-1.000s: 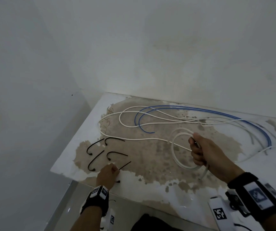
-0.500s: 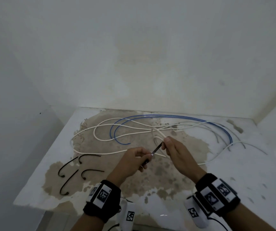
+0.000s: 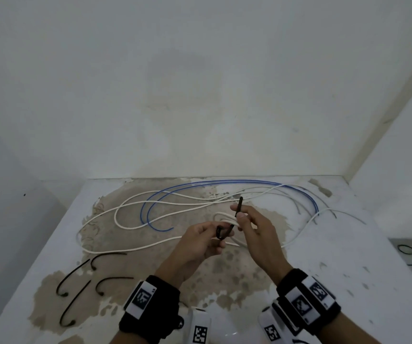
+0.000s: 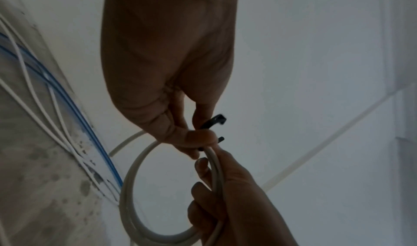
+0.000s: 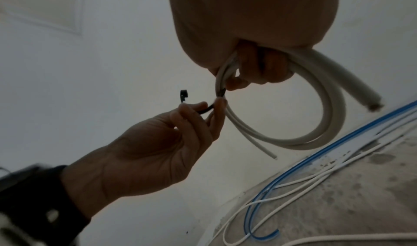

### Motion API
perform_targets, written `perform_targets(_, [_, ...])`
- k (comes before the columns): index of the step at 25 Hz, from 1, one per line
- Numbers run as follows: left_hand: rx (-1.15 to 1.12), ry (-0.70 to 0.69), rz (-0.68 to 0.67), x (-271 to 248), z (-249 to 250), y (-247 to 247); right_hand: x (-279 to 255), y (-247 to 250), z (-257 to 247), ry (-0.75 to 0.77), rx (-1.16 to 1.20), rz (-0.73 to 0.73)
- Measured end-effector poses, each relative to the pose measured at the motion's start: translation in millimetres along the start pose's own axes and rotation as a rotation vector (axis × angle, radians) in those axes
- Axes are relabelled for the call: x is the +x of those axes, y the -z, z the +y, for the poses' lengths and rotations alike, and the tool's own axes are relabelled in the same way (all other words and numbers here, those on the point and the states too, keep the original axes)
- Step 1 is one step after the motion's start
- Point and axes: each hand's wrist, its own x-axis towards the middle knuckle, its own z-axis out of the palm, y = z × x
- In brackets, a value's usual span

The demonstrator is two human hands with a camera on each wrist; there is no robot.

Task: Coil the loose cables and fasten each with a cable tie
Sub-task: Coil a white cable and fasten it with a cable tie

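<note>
**Tie going round the white coil, held over the stained slab**

At your far left, four spare ties (image 3: 75, 289) lie near the slab's (image 3: 349, 281) front-left edge — thin black strips, each hooked at one end, none touching the cables. Behind them the loose white cables (image 3: 150, 203) sweep in long flat curves over the brown, blotchy patch where the paint has come off; a blue cable (image 3: 224, 182) arcs along the back, close to the wall.

Your left hand (image 3: 197, 240) is raised above the slab, thumb and fingertips pinching the looped end of a black tie (image 3: 224, 232). The right wrist view shows the tie's square head (image 5: 183, 94) standing free above those fingers.

Just to the right, touching it, your right hand (image 3: 254, 232) is curled around a small coil (image 4: 140, 187) of smooth, round white cable — a few turns bunched together, with one cut end (image 5: 372, 105) poking out past the fist. Thumb and forefinger of the same hand pinch the tie's straight tail (image 3: 239, 206), which points up and away from you. The tie crosses the coil where the two hands meet.

Rightward the slab is pale and speckled, with white cable ends trailing toward its right edge. Beyond that edge, lower down, a dark wire (image 3: 411, 254) lies on the floor.
</note>
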Motion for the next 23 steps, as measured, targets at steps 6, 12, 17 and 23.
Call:
perform_targets(6, [0.157,-0.195,-0.034,-4,1,-5,7,3,8,-0.067,-0.003,0.141])
perform_targets(12, [0.259,-0.456,0.163,2,-4,-14,3,-4,-5,-0.087,0.033,0.186])
perform_targets(17, [0.104,-0.485,0.237,8,3,-13,-3,-5,-12,0.015,0.047,0.175])
perform_targets(23, [0.103,-0.504,0.212,6,5,-12,-1,-4,-13,0.104,-0.106,0.151])
